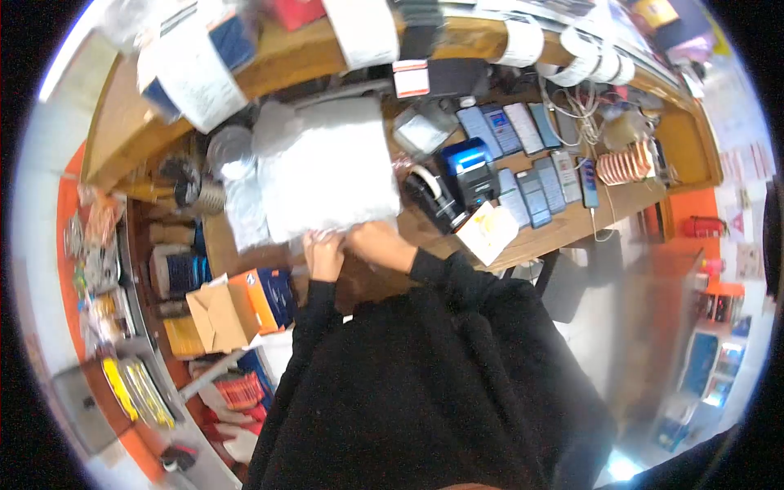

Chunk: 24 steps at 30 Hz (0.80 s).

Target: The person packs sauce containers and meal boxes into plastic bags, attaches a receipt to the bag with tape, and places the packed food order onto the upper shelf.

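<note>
A large white package (327,167), wrapped in shiny plastic, lies on the wooden desk in front of me. At its near edge my left hand (325,255) has its fingers closed on the plastic wrap. Right beside it, my right hand (379,244) is closed on the same edge, its fingertips partly hidden and blurred. Loose clear plastic (245,216) spreads out along the package's left side. To the right of the package stand a black tape dispenser (435,198) and a blue and black label printer (471,169).
Several phones (535,204) lie in rows on the right of the desk, with white cables (578,106) behind. Paper strips (363,37) hang from the shelf above. Cardboard boxes (222,317) sit at the lower left. A paper stack (488,234) lies at the desk's front edge.
</note>
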Tool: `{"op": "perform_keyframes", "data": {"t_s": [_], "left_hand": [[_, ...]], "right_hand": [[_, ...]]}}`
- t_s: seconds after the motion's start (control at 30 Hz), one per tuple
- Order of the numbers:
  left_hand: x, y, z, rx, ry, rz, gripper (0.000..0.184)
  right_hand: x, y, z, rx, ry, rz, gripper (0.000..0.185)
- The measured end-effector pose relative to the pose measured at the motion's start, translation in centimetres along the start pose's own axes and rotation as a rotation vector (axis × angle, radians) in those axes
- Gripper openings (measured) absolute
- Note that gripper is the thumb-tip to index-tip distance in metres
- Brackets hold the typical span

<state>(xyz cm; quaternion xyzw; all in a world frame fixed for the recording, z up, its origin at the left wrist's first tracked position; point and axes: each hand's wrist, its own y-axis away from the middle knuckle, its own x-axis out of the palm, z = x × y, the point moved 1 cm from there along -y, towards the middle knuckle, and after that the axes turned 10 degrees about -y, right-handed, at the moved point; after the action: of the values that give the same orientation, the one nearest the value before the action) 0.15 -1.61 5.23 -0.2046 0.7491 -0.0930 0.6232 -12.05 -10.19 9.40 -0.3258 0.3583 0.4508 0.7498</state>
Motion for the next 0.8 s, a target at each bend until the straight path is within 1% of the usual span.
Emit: {"op": "perform_keyframes", "data": {"t_s": [0.07, 0.1, 0.13, 0.2, 0.23, 0.27, 0.3, 0.33, 0.37, 0.4, 0.43, 0.53, 0.6, 0.67, 0.73, 0.77, 0.8], "left_hand": [[-1.6, -0.7, -1.0, -0.033, -0.076, 0.152, 0.011], [-0.9, -0.5, -0.9, -0.051, -0.020, 0.060, 0.011], [-1.0, -0.7, -1.1, -0.132, -0.062, 0.109, 0.013], [-1.2, -0.9, -1.4, -0.120, -0.115, 0.056, 0.014], [-1.2, -1.1, -1.8, -0.096, -0.115, 0.038, 0.014], [-1.2, -1.3, -2.1, -0.143, -0.118, 0.056, 0.013], [-1.2, -1.5, -2.2, -0.192, -0.124, 0.073, 0.013], [0.0, -1.4, -1.7, -0.175, -0.129, 0.058, 0.013], [1.9, -1.3, -1.0, -0.220, -0.043, 0.037, 0.011], [1.7, -2.2, -1.4, -0.265, 0.046, 0.017, 0.011], [1.4, -2.8, -2.3, -0.404, 0.176, 0.055, 0.015], [1.3, -4.2, -3.4, -0.419, 0.229, 0.070, 0.015], [1.5, -4.1, -3.4, -0.421, 0.226, 0.069, 0.015], [1.5, -3.8, -3.3, -0.424, 0.225, 0.071, 0.015], [1.6, -3.4, -3.4, -0.433, 0.229, 0.067, 0.016], [1.6, -3.3, -3.6, -0.432, 0.235, 0.068, 0.016], [1.8, -3.0, -3.3, -0.441, 0.229, 0.060, 0.016]], "right_hand": [[-0.6, 0.0, 0.7, 0.020, 0.050, 0.049, 0.009], [-0.9, 0.0, 0.8, 0.008, 0.015, 0.007, 0.009], [-1.0, -0.1, 0.7, -0.007, -0.021, -0.037, 0.008], [-0.6, -0.3, 0.4, 0.037, -0.058, -0.098, 0.007], [-1.1, -0.3, 0.2, 0.053, -0.120, -0.078, 0.011], [-1.4, -0.4, 0.2, 0.066, -0.185, -0.055, 0.016], [-0.4, -0.6, -1.0, 0.165, -0.377, 0.011, 0.025], [-0.7, -0.9, -1.2, 0.159, -0.370, -0.011, 0.025], [-0.8, -1.0, -1.4, 0.154, -0.485, -0.041, 0.026], [-1.4, -1.1, -1.2, 0.147, -0.601, -0.068, 0.028], [-1.7, -1.1, -0.8, 0.140, -0.599, -0.083, 0.028], [-4.1, -0.7, 1.5, 0.079, -0.688, -0.138, 0.029], [-6.5, 0.2, 3.9, -0.098, -0.771, -0.329, 0.030], [-10.5, 1.6, 6.1, -0.103, -0.909, -0.192, 0.031], [-14.3, 3.5, 8.0, -0.189, -1.078, -0.067, 0.032], [-17.2, 5.1, 9.2, -0.190, -1.181, -0.016, 0.028], [-19.6, 7.0, 10.1, -0.189, -1.184, -0.020, 0.028]]}}
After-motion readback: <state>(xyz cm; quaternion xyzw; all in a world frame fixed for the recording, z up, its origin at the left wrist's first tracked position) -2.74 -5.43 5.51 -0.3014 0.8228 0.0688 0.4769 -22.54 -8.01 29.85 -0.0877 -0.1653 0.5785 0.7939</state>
